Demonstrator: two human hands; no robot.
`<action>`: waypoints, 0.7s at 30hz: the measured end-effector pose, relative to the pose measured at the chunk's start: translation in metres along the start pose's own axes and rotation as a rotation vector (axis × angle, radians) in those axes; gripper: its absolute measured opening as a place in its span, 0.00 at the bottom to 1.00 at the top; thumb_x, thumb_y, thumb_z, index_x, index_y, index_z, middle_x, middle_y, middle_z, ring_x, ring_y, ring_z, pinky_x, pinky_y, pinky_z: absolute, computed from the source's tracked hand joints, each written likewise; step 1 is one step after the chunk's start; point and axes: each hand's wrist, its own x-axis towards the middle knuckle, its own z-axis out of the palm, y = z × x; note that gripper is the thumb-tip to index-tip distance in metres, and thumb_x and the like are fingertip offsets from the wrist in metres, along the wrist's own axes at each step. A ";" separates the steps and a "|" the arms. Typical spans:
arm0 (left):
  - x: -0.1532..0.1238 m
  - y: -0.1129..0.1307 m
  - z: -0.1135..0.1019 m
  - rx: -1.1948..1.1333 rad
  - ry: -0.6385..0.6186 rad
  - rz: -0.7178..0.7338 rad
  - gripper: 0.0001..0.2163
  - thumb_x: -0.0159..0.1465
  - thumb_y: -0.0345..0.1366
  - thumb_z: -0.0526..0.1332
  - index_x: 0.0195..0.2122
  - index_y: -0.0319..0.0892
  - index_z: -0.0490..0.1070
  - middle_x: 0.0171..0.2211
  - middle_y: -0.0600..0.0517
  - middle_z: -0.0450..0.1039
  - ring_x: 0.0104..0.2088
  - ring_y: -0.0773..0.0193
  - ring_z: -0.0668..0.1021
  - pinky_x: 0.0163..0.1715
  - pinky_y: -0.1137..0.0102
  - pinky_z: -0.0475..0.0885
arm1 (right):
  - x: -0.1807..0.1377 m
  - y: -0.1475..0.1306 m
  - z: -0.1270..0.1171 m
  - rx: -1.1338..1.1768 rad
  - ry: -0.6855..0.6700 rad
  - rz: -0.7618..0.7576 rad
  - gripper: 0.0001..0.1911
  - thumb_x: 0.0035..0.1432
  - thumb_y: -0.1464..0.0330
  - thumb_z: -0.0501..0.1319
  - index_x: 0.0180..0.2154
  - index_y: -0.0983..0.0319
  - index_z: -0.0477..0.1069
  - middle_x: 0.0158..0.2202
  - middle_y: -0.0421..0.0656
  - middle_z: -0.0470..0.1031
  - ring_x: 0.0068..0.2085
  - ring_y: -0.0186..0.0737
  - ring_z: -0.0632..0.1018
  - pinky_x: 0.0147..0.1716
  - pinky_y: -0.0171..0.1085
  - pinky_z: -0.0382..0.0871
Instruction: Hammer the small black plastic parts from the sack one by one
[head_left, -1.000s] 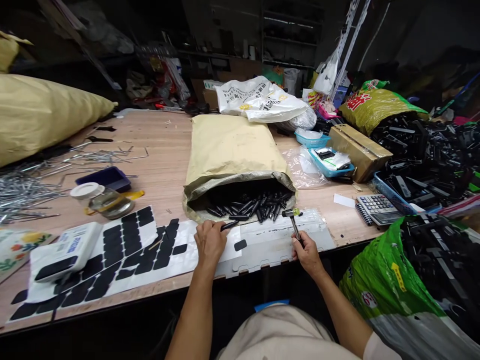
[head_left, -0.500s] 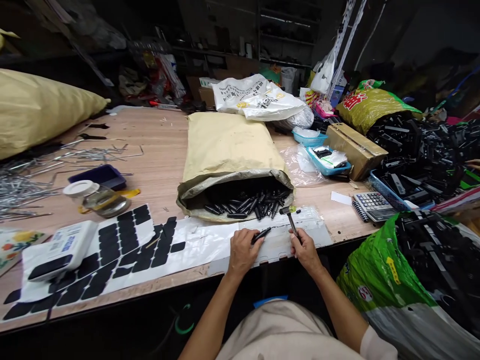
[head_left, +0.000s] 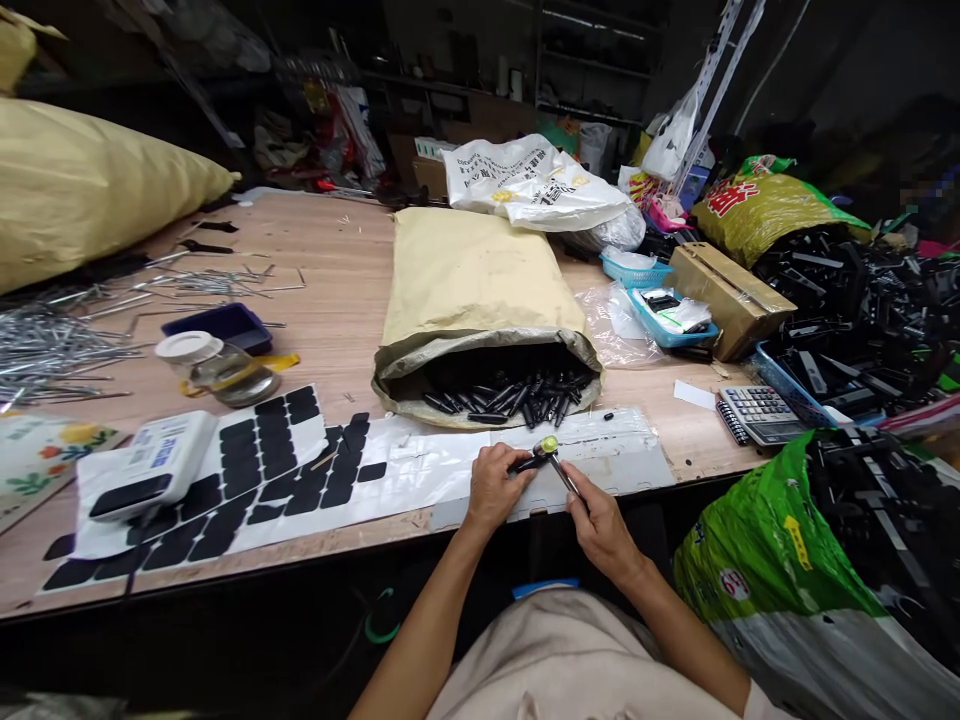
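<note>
My left hand (head_left: pixel 495 484) is closed around a dark, slim black tube-shaped piece (head_left: pixel 529 461), lying low over a grey-white sheet (head_left: pixel 630 455) at the table's front edge. A small hammer (head_left: pixel 564 474) with a yellow-green end on its head is gripped by its metallic handle in my right hand (head_left: pixel 601 518). The hammer's head is at the outer end of the black piece, partly covering it; whether they touch I cannot tell. Just beyond, many similar black pieces (head_left: pixel 525 398) spill at the mouth of a yellow sack (head_left: pixel 472 265). One tiny black bit (head_left: pixel 608 416) lies to the right.
At left are a white device (head_left: pixel 154 465) on sheets of black pads (head_left: pixel 240 455), a glass jar (head_left: pixel 225 375) and loose metal rods (head_left: pixel 67 340). Rightward stand a calculator (head_left: pixel 761 412), blue baskets (head_left: pixel 637 270), a cardboard box (head_left: pixel 727 300) and a green sack (head_left: pixel 757 540) of black parts.
My right hand has brought the hammer leftward, from over the sheet to the black piece's end. My left hand keeps hold of that piece. The camera's view has shifted slightly.
</note>
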 end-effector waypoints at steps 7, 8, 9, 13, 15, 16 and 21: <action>0.001 0.003 -0.001 0.006 -0.006 -0.032 0.07 0.57 0.32 0.69 0.37 0.46 0.80 0.34 0.53 0.74 0.42 0.57 0.71 0.45 0.64 0.65 | -0.005 -0.001 0.010 -0.157 -0.067 -0.064 0.29 0.68 0.74 0.49 0.68 0.57 0.59 0.54 0.49 0.77 0.53 0.47 0.79 0.55 0.46 0.74; 0.001 0.003 -0.001 0.006 -0.006 -0.031 0.07 0.57 0.32 0.69 0.38 0.46 0.80 0.34 0.53 0.74 0.42 0.57 0.71 0.45 0.64 0.65 | -0.004 -0.001 0.010 -0.171 -0.065 -0.059 0.29 0.68 0.74 0.49 0.68 0.57 0.60 0.53 0.49 0.78 0.52 0.47 0.80 0.55 0.46 0.75; 0.000 0.003 -0.002 0.005 -0.007 -0.030 0.07 0.58 0.32 0.69 0.38 0.46 0.80 0.34 0.53 0.74 0.42 0.57 0.71 0.45 0.64 0.65 | -0.004 -0.001 0.008 -0.178 -0.054 -0.057 0.29 0.68 0.74 0.49 0.68 0.57 0.60 0.53 0.49 0.77 0.52 0.47 0.79 0.55 0.46 0.74; -0.001 0.003 -0.001 0.016 -0.007 -0.017 0.09 0.57 0.32 0.69 0.40 0.47 0.80 0.35 0.53 0.74 0.41 0.58 0.72 0.45 0.64 0.66 | -0.002 -0.003 0.002 -0.166 0.029 -0.065 0.28 0.69 0.73 0.50 0.68 0.57 0.60 0.58 0.48 0.75 0.57 0.46 0.77 0.59 0.45 0.71; -0.001 0.003 -0.001 0.026 0.000 -0.011 0.09 0.57 0.32 0.69 0.40 0.47 0.80 0.36 0.53 0.74 0.41 0.58 0.72 0.46 0.64 0.66 | -0.002 -0.002 0.002 -0.154 0.040 -0.061 0.28 0.68 0.73 0.50 0.68 0.56 0.60 0.59 0.47 0.74 0.58 0.46 0.76 0.60 0.45 0.70; -0.001 0.002 0.000 0.028 0.005 -0.010 0.09 0.57 0.32 0.69 0.40 0.47 0.80 0.36 0.53 0.74 0.42 0.58 0.72 0.46 0.64 0.66 | -0.003 -0.002 0.002 -0.146 0.036 -0.052 0.28 0.68 0.73 0.51 0.68 0.56 0.61 0.59 0.47 0.74 0.58 0.46 0.76 0.60 0.46 0.70; -0.001 0.002 0.000 0.024 0.003 -0.006 0.09 0.58 0.31 0.69 0.41 0.45 0.79 0.36 0.52 0.75 0.42 0.57 0.72 0.47 0.63 0.66 | -0.001 0.006 -0.001 -0.038 0.042 0.084 0.26 0.67 0.70 0.53 0.65 0.58 0.66 0.61 0.47 0.72 0.61 0.48 0.74 0.62 0.49 0.67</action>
